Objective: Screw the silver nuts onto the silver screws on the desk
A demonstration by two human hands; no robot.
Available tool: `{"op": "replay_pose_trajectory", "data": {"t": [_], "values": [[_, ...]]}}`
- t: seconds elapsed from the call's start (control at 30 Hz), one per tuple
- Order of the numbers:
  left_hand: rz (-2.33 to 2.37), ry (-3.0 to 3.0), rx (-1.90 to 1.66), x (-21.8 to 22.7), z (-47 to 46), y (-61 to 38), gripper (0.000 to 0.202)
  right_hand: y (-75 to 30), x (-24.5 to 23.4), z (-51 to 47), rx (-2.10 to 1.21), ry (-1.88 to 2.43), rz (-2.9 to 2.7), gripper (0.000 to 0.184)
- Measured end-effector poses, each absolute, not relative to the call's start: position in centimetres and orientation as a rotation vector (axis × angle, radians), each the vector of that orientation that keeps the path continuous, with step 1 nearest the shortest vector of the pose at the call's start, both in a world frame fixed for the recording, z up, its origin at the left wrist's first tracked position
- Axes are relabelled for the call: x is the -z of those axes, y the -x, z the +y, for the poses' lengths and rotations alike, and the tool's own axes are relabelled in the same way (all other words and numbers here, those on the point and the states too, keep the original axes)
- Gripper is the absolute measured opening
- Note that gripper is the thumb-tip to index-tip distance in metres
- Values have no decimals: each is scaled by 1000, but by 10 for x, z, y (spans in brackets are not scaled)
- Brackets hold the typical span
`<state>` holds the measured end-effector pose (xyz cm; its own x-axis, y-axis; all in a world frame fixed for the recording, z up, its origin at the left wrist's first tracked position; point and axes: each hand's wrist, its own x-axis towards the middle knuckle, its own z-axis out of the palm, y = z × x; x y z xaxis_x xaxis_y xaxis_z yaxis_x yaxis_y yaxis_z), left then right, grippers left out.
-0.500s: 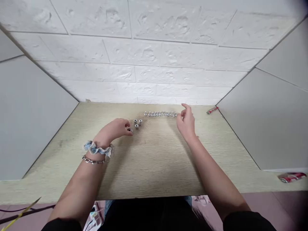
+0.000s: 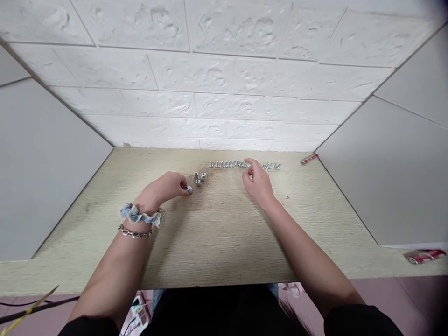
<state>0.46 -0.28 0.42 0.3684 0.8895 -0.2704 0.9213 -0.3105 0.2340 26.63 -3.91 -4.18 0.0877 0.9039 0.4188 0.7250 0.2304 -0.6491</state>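
Note:
My left hand [image 2: 167,190], with a scrunchie and a chain bracelet at the wrist, pinches a small silver nut [image 2: 189,190] low over the table. Three more silver nuts [image 2: 198,182] stand close together just right of its fingertips. Toward the wall runs a row of small silver screws [image 2: 229,164], most of them upright. My right hand [image 2: 258,183] is by the right part of this row, its fingers apart and bent, with nothing visible between them. It hides some of the screws. Beyond it, a few tilted screws [image 2: 269,166] show.
The pale wooden table [image 2: 224,238] meets a white brick-patterned wall [image 2: 213,79] at the back and grey panels at both sides. A red battery [image 2: 308,159] lies in the far right corner, another red battery [image 2: 425,256] at the near right edge.
My right hand has moved left along the row, uncovering the screws at its right end. My left fingers have closed on the nut, which stays in nearly the same place.

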Motion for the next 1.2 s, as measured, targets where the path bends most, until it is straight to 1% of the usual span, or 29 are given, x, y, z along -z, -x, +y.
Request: {"op": "replay_pose_trajectory", "data": {"t": [0.17, 0.3, 0.47, 0.73, 1.0, 1.1, 1.2], "values": [[1572, -2274, 47, -9, -3, -2, 14, -265, 43, -38, -280, 1560, -1716, 37], [1539, -2313, -149, -12, -6, -7, 18, -264, 43, -39, -278, 1562, -1734, 36], [1458, -2443, -336, -3, -10, -18, 20, -261, 42, -41, -288, 1580, -1769, 37], [1380, -2507, -312, 10, -10, -23, 17, -261, 43, -40, -304, 1566, -1803, 38], [1382, -2501, -325, 11, -9, -24, 17, -261, 45, -41, -309, 1555, -1811, 38], [1387, -2449, -388, 6, -10, -25, 16, -257, 44, -36, -246, 1532, -1812, 36], [1380, -2340, -514, 0, -13, -26, 16, -245, 39, -23, -101, 1498, -1908, 34]]}}
